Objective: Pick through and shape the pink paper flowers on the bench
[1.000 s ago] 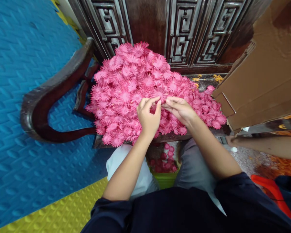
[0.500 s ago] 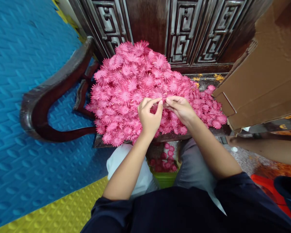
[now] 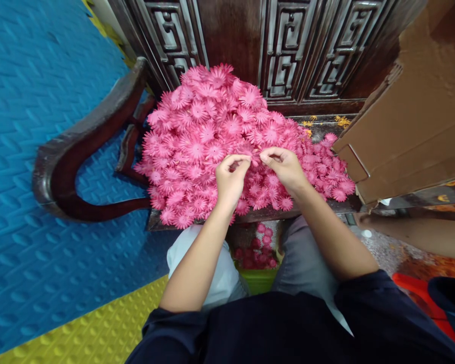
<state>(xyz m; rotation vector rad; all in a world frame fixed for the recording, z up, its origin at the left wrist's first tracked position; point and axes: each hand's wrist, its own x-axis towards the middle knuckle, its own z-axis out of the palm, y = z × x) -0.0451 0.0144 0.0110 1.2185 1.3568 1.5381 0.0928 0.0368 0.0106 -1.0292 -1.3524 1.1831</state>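
A large heap of pink flowers (image 3: pixel 197 136) with thin petals lies on a dark wooden bench (image 3: pixel 261 216). Over the front middle of the heap, my left hand (image 3: pixel 231 174) is closed with thumb and forefinger pinched on a pink flower (image 3: pixel 255 155). Close on its right, my right hand (image 3: pixel 282 164) is also pinched, its fingertips at the right edge of that same flower. Whether the right fingertips grip a petal or some other small piece is too small to tell.
A curved wooden armrest (image 3: pixel 66 146) stands left of the heap, above blue matting (image 3: pixel 30 273). A cardboard box (image 3: pixel 413 111) is at the right. Between my knees is a green container (image 3: pixel 258 280) with more flowers. Another person's limb (image 3: pixel 420 235) shows at the right.
The thumb and forefinger of my left hand have closed together, and that hand has shifted slightly left and down. The gap between the hands is wider, showing the flower more clearly.
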